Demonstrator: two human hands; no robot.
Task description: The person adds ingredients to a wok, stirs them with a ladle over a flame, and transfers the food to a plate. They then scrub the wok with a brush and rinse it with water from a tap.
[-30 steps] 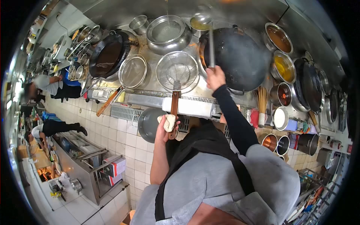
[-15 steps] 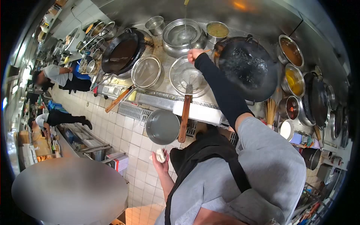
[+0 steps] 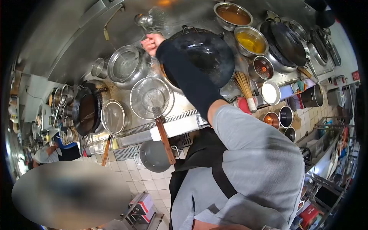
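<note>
— Where is the person's right hand (image 3: 152, 42)?

— It is raised far over the stove, close to the steel back wall and above the left rim of the big round black wok (image 3: 203, 53). The fingers are curled tight around the thin handle of a long steel ladle (image 3: 142, 20). Its shiny bowl stands higher, just beside the wall.

— And the left hand?

— It is not visible. The person's own body fills that part of the view.

— What lies under the stretched arm?

— A round wire-mesh strainer with a brown wooden handle (image 3: 150, 97) and, left of it, a wide steel basin (image 3: 123, 66). To the right of the wok are a steel bowl of yellow oil (image 3: 251, 40) and a bamboo brush (image 3: 244, 86).

— How should the ladle be handled well here?

— Probably the bowl should be level, because a long handle makes every small turn of the wrist bigger. The black sleeve passes just over the wok, so it seems wise to hold the arm high, away from the hot metal. Whether the ladle bowl carries anything, the picture does not show.
</note>
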